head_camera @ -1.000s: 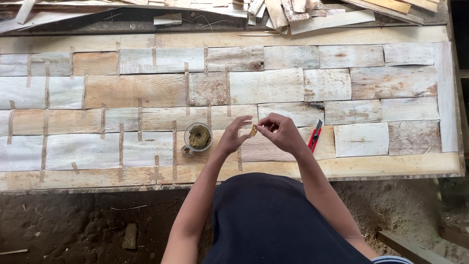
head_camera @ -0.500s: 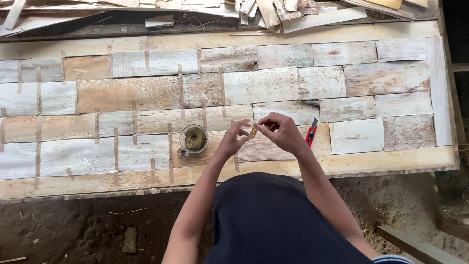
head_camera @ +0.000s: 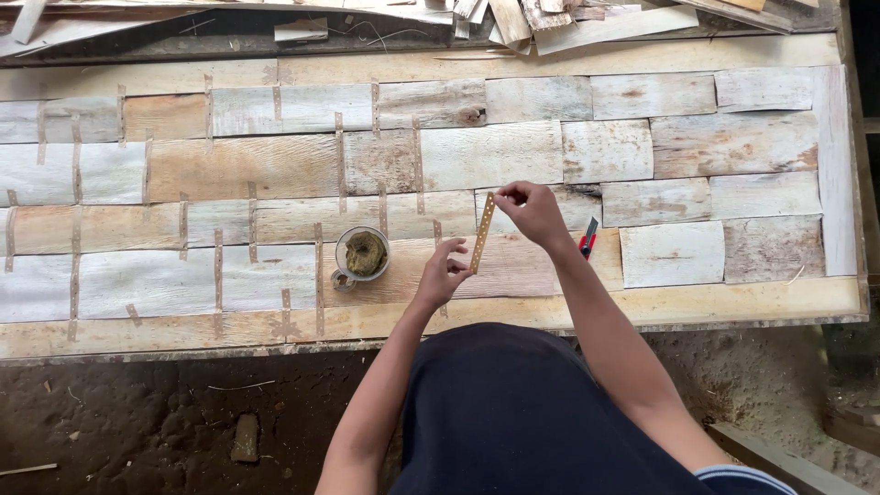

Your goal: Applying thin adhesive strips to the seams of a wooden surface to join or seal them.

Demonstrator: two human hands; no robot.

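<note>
Step in hand: thin tape strip stretched between both hands over bench of patched wood sheets; right hand pinches top end; left hand pinches bottom end; strip hangs above seam, not yet stuck; likely next: press flat along seam; small bowl just left; red cutter just right.

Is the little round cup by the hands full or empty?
Partly full. The cup stands upright on the wooden board, open, with a brownish clump inside.
</note>
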